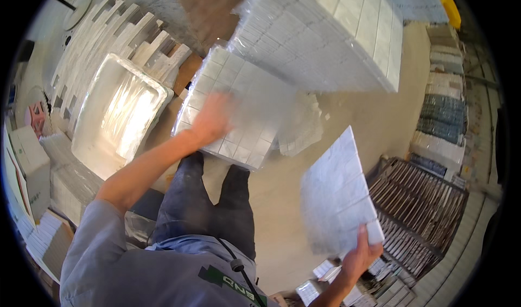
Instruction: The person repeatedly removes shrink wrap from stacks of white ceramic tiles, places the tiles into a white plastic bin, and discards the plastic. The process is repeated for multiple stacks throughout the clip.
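My right hand (361,257) is closed on the lower corner of a pale marbled tile sheet (341,190), thumb on its face. The sheet hangs tilted at my right, clear of the stack. My left hand (214,118) is over a low stack of square-patterned tile sheets (247,84) in front of my legs. Motion smears its fingers, and I cannot tell whether they touch the top sheet. Crumpled clear plastic (301,128) lies against the stack's right side.
A tall stack of tile sheets (320,41) rises just beyond the low stack. To the left stands a white tub (92,125) with shiny plastic inside, beside stacked staggered grey strips (100,41). A brown slatted crate (420,212) and wrapped bundles (442,117) line the right side.
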A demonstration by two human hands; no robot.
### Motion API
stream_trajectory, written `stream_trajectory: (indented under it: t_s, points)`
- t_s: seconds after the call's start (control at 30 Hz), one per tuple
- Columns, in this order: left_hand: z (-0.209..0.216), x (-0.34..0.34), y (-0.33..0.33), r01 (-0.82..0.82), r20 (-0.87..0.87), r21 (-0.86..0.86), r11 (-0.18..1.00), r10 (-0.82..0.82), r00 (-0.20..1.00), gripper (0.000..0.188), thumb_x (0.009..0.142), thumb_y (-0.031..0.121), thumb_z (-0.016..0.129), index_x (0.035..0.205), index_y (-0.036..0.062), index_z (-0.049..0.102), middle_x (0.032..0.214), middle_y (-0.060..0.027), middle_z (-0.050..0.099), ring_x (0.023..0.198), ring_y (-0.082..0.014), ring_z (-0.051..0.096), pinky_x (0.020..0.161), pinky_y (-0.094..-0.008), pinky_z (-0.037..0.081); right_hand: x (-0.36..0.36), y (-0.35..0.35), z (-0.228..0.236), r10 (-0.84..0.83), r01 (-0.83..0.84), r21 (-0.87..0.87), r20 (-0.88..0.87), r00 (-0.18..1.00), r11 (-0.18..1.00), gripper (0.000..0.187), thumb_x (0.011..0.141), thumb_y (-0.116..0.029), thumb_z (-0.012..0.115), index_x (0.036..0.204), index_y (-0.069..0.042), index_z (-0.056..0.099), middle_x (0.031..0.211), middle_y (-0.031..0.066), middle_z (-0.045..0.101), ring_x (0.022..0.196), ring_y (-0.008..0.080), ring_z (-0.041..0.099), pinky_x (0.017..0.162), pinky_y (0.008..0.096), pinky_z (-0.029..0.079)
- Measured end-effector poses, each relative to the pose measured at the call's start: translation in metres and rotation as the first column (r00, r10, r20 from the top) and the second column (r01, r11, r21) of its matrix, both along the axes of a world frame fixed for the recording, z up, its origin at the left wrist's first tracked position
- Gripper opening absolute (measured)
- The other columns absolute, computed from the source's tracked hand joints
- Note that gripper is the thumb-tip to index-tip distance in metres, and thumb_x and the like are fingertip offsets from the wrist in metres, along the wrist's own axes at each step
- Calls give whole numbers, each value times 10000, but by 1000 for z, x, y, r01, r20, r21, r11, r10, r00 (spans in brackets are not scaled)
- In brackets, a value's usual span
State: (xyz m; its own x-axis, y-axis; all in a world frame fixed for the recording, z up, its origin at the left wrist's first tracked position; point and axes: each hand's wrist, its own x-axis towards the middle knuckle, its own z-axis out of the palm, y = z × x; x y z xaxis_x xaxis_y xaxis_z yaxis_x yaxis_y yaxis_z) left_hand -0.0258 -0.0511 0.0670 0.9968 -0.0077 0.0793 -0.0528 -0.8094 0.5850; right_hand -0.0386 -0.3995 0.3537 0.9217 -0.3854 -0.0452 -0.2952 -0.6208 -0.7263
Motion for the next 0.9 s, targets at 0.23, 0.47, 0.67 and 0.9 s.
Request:
stream_trajectory:
  t_s: [0.23,0.47,0.67,0.9]
  points:
    - [46,-26,-64,13,-195,-947,321,-606,771,853,699,260,804,1390,7,373,1366,-175,461,1224,-237,469,1034,-349,366,-28,32,93,151,-156,82,60,987,984,389,838,-113,603,1185,57,558,1097,168,619,1002,257,590,937,417,441]
    - [37,-82,-13,-510,-424,-860,-26,-523,739,514,774,171,760,1194,-56,569,1078,-80,649,1018,-156,579,915,-296,444,33,87,40,204,-240,365,135,970,899,259,806,2,629,1045,102,612,974,110,651,865,157,601,822,291,467]
    - [26,-132,10,-623,-618,-780,-48,-96,781,327,853,225,682,1095,8,643,1002,-17,649,940,-108,557,864,-284,436,90,126,-78,310,-223,516,-87,947,827,262,826,-11,649,1060,101,609,1007,102,648,871,155,612,804,294,483]
    - [12,-115,32,-766,-763,-642,33,69,643,310,868,199,667,1087,-18,632,935,-32,645,831,-116,586,684,-290,507,148,166,-190,346,-153,590,-230,909,793,250,815,7,656,1043,98,613,1012,113,642,888,171,604,796,303,480]
